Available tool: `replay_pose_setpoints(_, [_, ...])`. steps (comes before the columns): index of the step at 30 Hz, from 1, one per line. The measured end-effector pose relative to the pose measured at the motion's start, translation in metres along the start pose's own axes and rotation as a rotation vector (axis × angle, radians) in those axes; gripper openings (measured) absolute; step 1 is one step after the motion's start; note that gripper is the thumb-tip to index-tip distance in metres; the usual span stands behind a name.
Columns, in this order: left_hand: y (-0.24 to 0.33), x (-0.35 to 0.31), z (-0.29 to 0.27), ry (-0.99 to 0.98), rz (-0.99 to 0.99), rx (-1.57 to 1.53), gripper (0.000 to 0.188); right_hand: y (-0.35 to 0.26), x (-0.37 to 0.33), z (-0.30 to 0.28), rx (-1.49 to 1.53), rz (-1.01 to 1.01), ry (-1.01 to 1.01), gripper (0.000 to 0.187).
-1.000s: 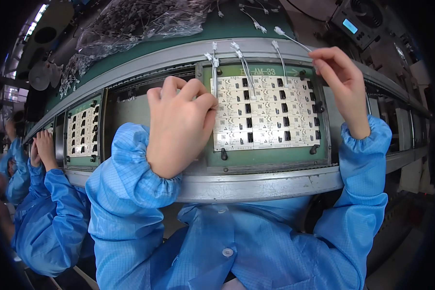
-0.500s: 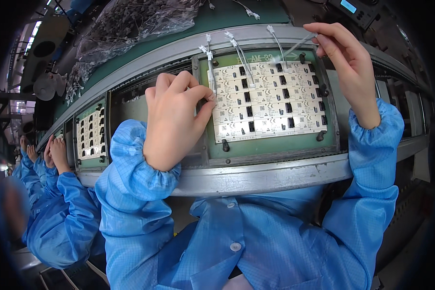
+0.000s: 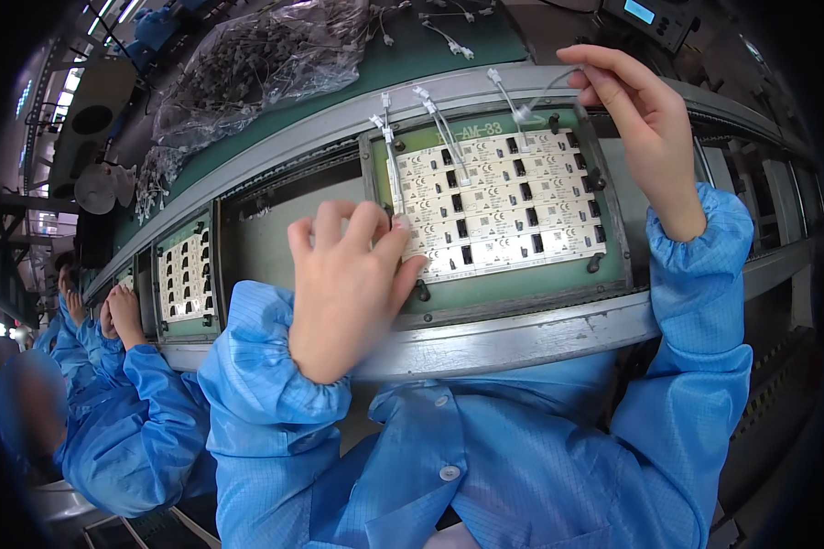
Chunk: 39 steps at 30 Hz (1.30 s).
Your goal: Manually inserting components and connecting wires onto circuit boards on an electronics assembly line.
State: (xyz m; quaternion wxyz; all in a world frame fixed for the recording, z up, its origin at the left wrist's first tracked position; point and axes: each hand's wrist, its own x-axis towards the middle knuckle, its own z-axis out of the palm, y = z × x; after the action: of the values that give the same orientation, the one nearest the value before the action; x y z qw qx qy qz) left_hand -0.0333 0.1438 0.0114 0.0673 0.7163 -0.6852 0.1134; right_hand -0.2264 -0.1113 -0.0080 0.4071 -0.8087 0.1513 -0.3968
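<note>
A panel of white circuit boards (image 3: 485, 197) with black components lies on a green fixture plate (image 3: 522, 270) before me. Several short white cables with plugs stand up along its far and left sides, including a cable (image 3: 391, 169) at the left edge. At that cable's lower end, the index fingertip of my left hand (image 3: 348, 284) touches the panel's left border. The thumb is apart from it, and I see nothing gripped there. Above the far right corner, my right hand (image 3: 645, 119) pinches a thin cable (image 3: 551, 87), its pale plug hanging blurred over the fixture.
A metal rail (image 3: 522, 343) runs along the near side of the line. Beyond the far rail, a clear plastic bag (image 3: 265, 69) full of cables lies on a green surface, with loose cables (image 3: 449, 41) beside it. Left, another board panel (image 3: 185, 274) and co-workers in blue sleeves (image 3: 146, 421).
My left hand has come nearer to me along the panel's left edge, its thumb and index parting. The pinched cable has swung. The whole view has shifted slightly.
</note>
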Motion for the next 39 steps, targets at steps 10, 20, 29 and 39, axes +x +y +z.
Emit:
replay_pose_setpoints(10, [-0.069,0.141,0.006,-0.062,-0.037,0.066,0.017,-0.001,0.005,-0.003,0.097,0.075,0.061,0.023])
replay_pose_setpoints(20, [-0.087,0.249,0.106,0.026,-0.227,0.278,0.023,-0.01,0.008,-0.001,-0.089,-0.058,0.135,0.013])
replay_pose_setpoints(29, [-0.102,0.246,0.107,0.073,-0.055,0.338,0.017,0.004,0.0,0.022,-0.285,0.057,-0.195,0.012])
replay_pose_setpoints(39, [-0.108,0.21,0.064,0.21,-0.073,-0.224,0.014,-0.007,0.0,0.013,-0.287,0.082,0.001,0.012])
